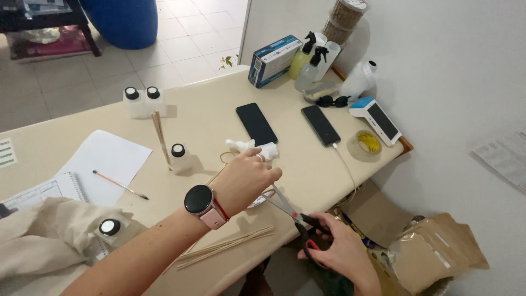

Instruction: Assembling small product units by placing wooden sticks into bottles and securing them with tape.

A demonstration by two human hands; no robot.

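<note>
Scissors (pixel 296 218) were gripped in the right hand (pixel 342 252) at the worktop (pixel 208 118) edge, blades parted. Something thin — hidden — was pinched by the left hand (pixel 246 180) fingers above the blades. Best held taut, cut squarely.

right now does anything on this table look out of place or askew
Mostly tidy. One small bottle holds thin sticks that lean steeply instead of standing upright. More loose sticks lie fanned at the table edge near the right hand with the scissors; some appear to overhang it. Nothing spilled or broken.
</note>
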